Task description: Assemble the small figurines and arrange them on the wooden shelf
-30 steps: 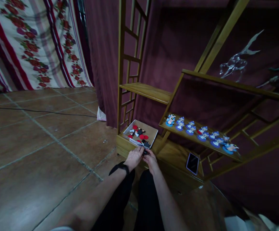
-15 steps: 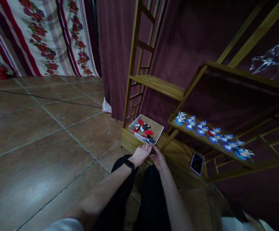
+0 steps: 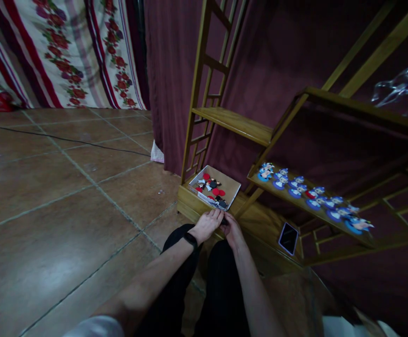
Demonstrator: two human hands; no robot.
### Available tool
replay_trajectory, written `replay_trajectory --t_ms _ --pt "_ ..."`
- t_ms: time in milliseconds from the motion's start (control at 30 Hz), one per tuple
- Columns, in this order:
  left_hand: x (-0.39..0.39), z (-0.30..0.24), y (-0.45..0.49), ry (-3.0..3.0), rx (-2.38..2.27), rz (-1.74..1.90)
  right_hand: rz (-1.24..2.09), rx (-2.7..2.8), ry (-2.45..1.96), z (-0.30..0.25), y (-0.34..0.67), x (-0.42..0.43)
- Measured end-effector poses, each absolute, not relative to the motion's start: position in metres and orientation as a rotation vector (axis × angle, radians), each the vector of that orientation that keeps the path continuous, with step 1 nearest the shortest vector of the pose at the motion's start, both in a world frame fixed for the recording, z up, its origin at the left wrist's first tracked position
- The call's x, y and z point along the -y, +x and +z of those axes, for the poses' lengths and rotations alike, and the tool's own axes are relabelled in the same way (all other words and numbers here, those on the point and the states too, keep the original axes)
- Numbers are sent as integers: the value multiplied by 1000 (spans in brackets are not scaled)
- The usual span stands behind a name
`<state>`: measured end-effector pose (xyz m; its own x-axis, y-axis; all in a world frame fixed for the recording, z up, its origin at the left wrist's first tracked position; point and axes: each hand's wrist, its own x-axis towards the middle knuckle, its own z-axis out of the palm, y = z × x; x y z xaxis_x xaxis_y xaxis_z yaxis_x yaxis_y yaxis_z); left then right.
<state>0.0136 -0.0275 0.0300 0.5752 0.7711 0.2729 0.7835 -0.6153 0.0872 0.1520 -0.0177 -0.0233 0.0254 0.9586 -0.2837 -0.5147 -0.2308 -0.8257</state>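
Note:
My left hand (image 3: 209, 225) and my right hand (image 3: 231, 230) meet just in front of the box, fingers closed together. Between the fingertips is a small dark piece (image 3: 224, 222), mostly covered, so its exact kind cannot be made out. Right beyond them sits a shallow open cardboard box (image 3: 232, 186) on the low wooden shelf. Inside lie several small figurines (image 3: 221, 202) with black, white and skin-toned parts, plus several red discs (image 3: 216, 192). A black band circles my left wrist.
Several blue-and-white figurines (image 3: 298, 186) stand in rows on the raised shelf (image 3: 360, 237) to the right. Below them a phone (image 3: 288, 238) lies on the low shelf. A clear glass-like animal figure (image 3: 402, 86) is at upper right. A black cable (image 3: 66, 139) crosses the tiled floor.
The view has shifted slightly. Both hands stay together in front of the box; the small dark piece between the fingers shows a little less than before.

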Motion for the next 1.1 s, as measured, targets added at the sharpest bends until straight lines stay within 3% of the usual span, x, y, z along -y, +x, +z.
replay_trajectory --t_ms 200,500,833,1100 --pt "17 25 9 -2970 1561 -692 1575 584 -993 -10 146 23" --pt "-6 6 7 -2957 1698 -1482 1560 571 -952 -3 141 24" --pt "-14 5 6 -2831 2252 -1915 1486 582 -952 -7 140 23" --pt "-12 9 6 -2820 2353 -2140 1429 658 -925 -6 139 28"
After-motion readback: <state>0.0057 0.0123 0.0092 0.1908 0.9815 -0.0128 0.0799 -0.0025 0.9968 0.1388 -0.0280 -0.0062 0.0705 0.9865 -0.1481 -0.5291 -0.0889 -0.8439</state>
